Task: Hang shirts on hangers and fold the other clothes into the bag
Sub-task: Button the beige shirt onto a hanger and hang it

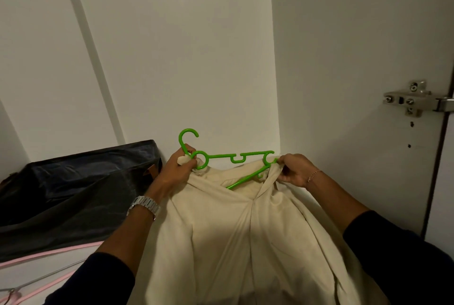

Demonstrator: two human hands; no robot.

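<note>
At frame centre, the left hand (183, 165) grips a green plastic hanger (221, 157) by its neck, with cream shirt (245, 231) fabric; the right hand (294, 169) pinches the shirt at the hanger's end. A dark bag (73, 186) sits at left, pink hangers (36, 259) lower left.

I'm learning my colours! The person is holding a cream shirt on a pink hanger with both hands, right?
Not quite. The hanger in the hands is green, not pink, as the head view shows. The rest is right: the left hand and right hand both hold the cream shirt on it. Pink hangers lie lower left.
</note>
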